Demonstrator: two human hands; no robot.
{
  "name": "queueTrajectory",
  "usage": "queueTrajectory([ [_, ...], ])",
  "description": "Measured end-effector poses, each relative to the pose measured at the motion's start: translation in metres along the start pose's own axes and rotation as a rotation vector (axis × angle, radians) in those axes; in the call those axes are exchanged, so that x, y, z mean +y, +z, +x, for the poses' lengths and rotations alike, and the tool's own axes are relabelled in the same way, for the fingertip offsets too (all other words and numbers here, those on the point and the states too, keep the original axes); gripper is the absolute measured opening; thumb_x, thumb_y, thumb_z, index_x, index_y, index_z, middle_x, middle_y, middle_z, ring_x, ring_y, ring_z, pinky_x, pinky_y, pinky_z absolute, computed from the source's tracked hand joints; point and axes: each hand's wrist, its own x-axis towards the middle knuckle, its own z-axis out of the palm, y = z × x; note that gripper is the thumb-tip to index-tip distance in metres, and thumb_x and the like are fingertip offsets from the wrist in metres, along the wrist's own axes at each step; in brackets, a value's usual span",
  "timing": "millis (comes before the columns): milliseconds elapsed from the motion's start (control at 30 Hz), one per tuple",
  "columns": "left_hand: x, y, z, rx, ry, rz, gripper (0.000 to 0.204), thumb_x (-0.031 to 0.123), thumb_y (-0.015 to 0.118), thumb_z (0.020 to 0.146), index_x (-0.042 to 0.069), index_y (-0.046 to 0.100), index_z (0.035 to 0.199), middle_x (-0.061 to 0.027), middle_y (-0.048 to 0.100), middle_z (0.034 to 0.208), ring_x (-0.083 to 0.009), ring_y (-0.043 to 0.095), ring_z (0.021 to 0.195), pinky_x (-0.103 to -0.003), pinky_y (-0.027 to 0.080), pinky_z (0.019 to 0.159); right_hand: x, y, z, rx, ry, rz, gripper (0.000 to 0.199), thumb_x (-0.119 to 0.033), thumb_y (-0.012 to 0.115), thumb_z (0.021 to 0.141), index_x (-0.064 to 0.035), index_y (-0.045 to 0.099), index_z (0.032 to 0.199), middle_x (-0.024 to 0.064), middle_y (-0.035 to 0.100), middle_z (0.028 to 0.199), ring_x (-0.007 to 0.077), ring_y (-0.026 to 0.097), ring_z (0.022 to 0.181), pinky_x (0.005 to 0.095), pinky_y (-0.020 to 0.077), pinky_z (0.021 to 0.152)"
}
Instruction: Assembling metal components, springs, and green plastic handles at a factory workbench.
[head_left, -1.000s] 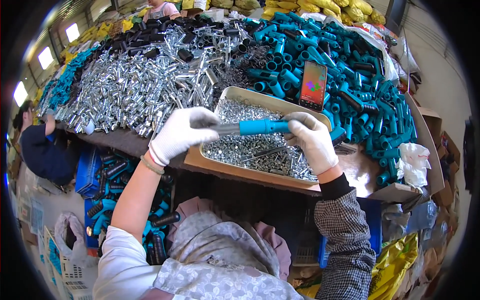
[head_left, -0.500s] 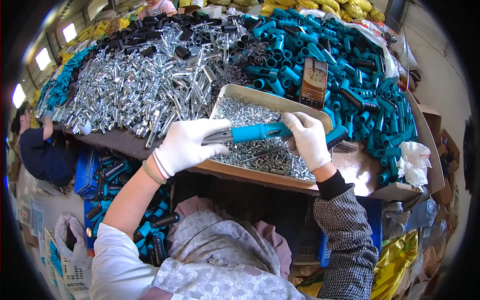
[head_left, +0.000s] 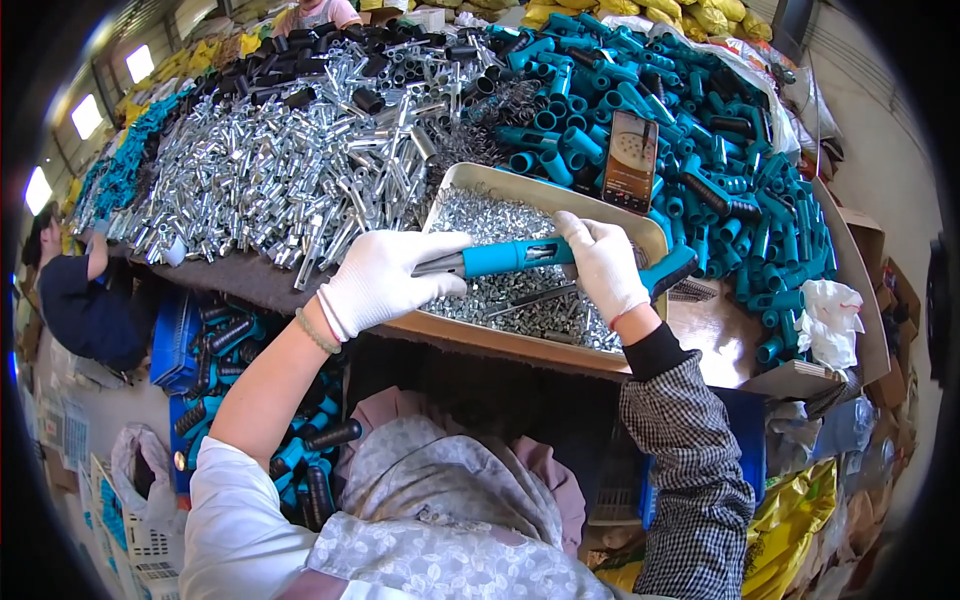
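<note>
The teal handle [head_left: 515,257] with a metal tube end lay level over the tray [head_left: 650,232] of small silver parts, gripped from both ends. The left hand [head_left: 385,282], white-gloved, had its fingers closed around the metal end at 9 o'clock of the handle; the right hand [head_left: 603,265] wrapped its fingers over the 3 o'clock end. At 12 o'clock of the tray a phone [head_left: 631,161] leaned against heaped teal sleeves [head_left: 700,130]; silver tubes [head_left: 280,170] covered the worktop at 10 o'clock.

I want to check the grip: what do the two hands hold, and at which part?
Both hold one teal tube with a metal rod: the left hand at the rod end, the right hand around the teal part.
</note>
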Motion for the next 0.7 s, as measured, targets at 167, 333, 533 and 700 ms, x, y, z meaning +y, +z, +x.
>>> queueTrajectory([
  [167, 0.001, -0.004, 0.001, -0.026, -0.039, -0.02, 0.05, 0.035, 0.079, 0.08, 0.011, 0.068, 0.122, -0.0144, 0.073, 0.103, -0.0274, 0.073, 0.087, -0.033, 0.056, 0.079, 0.0, -0.001, 0.007, 0.004, -0.023, -0.028, 0.05, -0.043, 0.058, 0.096, 0.0045, 0.07, 0.087, 0.0074, 0.057, 0.056, 0.0149, 0.056, 0.054, 0.0328, 0.0443, 0.057],
  [333, 0.008, -0.007, 0.003, -0.066, -0.115, -0.161, 0.05, 0.016, 0.081, 0.08, 0.004, 0.065, 0.126, -0.0125, 0.074, 0.108, -0.0122, 0.07, 0.096, -0.027, 0.054, 0.085, -0.008, 0.001, 0.006, 0.015, -0.041, 0.007, 0.055, -0.047, 0.053, 0.097, 0.0053, 0.069, 0.088, 0.0161, 0.061, 0.065, 0.0275, 0.06, 0.059, 0.0391, 0.048, 0.066],
  [533, 0.0, -0.003, -0.003, -0.05, -0.096, -0.117, 0.047, 0.026, 0.079, 0.082, 0.01, 0.067, 0.124, -0.0133, 0.074, 0.105, -0.0194, 0.074, 0.093, -0.029, 0.056, 0.082, -0.001, -0.012, 0.009, 0.023, -0.09, -0.115, 0.057, -0.047, 0.051, 0.098, 0.0061, 0.07, 0.091, 0.0183, 0.063, 0.068, 0.0276, 0.064, 0.06, 0.0377, 0.0498, 0.065],
  [700, -0.008, -0.013, -0.019, -0.039, -0.127, -0.182, 0.044, 0.024, 0.079, 0.082, 0.009, 0.068, 0.122, -0.0112, 0.074, 0.103, -0.0186, 0.073, 0.091, -0.028, 0.055, 0.082, 0.008, -0.046, -0.006, 0.163, 0.038, -0.063, 0.052, -0.044, 0.054, 0.098, 0.0049, 0.071, 0.09, 0.0039, 0.057, 0.061, 0.0123, 0.059, 0.054, 0.0288, 0.0465, 0.054],
])
